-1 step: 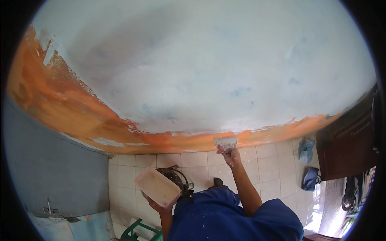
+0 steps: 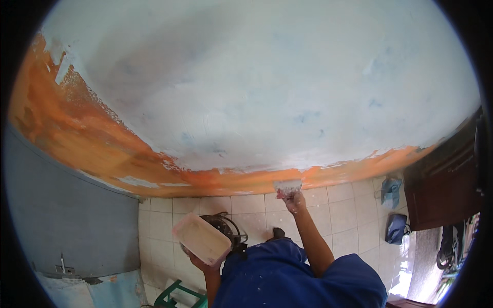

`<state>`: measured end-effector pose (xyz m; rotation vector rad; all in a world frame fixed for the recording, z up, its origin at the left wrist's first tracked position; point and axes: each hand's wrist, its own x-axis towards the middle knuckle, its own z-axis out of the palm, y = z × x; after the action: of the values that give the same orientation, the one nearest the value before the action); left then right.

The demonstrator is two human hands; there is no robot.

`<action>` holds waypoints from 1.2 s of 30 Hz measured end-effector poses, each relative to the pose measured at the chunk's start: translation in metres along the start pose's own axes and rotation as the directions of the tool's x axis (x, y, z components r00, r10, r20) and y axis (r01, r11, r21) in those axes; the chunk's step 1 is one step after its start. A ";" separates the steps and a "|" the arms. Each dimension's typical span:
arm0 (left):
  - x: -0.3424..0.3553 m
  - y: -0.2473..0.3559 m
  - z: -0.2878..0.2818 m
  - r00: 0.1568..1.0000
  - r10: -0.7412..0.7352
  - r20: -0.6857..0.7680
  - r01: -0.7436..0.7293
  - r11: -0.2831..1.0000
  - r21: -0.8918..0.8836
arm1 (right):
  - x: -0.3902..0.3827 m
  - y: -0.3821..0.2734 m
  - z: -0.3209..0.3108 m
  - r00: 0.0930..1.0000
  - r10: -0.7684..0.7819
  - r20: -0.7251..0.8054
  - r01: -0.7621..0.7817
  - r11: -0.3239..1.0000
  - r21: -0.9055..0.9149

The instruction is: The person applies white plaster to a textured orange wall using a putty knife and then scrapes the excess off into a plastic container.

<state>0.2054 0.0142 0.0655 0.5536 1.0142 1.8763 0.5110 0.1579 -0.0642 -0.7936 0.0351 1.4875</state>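
In my right hand is a wide putty knife, its blade smeared with white and its grip reddish. The blade points up at the lower orange band of the wall; whether it touches the wall I cannot tell. My left hand holds up a pale pink rectangular tub from below, its fingers mostly hidden under it. Inside the tub lies an off-white paste. Higher up, the wall carries a whitish coat with bluish patches and a ragged lower edge.
Below the tub stands a dark round object with cable-like loops. A green stool is at the lower left, beside a grey panel. Blue bags lie on the tiled floor near a dark brown door.
My right hand and the putty knife have dropped very slightly, away from the whitish coat. My left hand and the tub look the same.
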 end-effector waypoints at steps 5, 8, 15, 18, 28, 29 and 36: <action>0.006 0.000 0.019 0.980 -0.188 0.064 0.198 0.953 -0.230 | 0.089 0.020 -0.050 0.979 -0.057 0.196 0.142 0.881 -0.451; 0.004 0.001 0.020 0.979 -0.201 0.037 0.204 0.951 -0.232 | 0.122 0.006 -0.001 0.994 -0.015 0.111 0.039 0.975 -0.220; -0.002 -0.004 -0.008 0.987 -0.150 -0.054 0.133 0.962 -0.237 | -0.002 0.008 0.033 0.993 -0.016 0.119 0.009 0.998 0.057; -0.007 0.004 0.010 0.987 -0.144 -0.072 0.123 0.963 -0.240 | -0.011 0.014 0.021 0.994 0.008 0.106 -0.003 0.999 -0.051; -0.007 0.000 0.018 0.991 -0.130 0.038 0.135 0.962 -0.239 | 0.117 0.007 -0.015 0.968 -0.098 0.229 0.180 0.912 -0.368; -0.010 0.000 0.003 0.999 -0.041 0.006 0.041 0.990 -0.134 | 0.099 0.016 0.014 0.992 -0.019 0.123 0.041 0.983 -0.179; -0.022 0.012 0.019 0.996 0.040 -0.079 -0.032 0.994 0.103 | -0.002 0.006 0.040 0.994 0.019 0.103 -0.029 0.996 0.089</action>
<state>0.2236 0.0001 0.0870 0.5630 1.1653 1.8996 0.4880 0.1750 -0.0358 -0.6455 0.0352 1.5366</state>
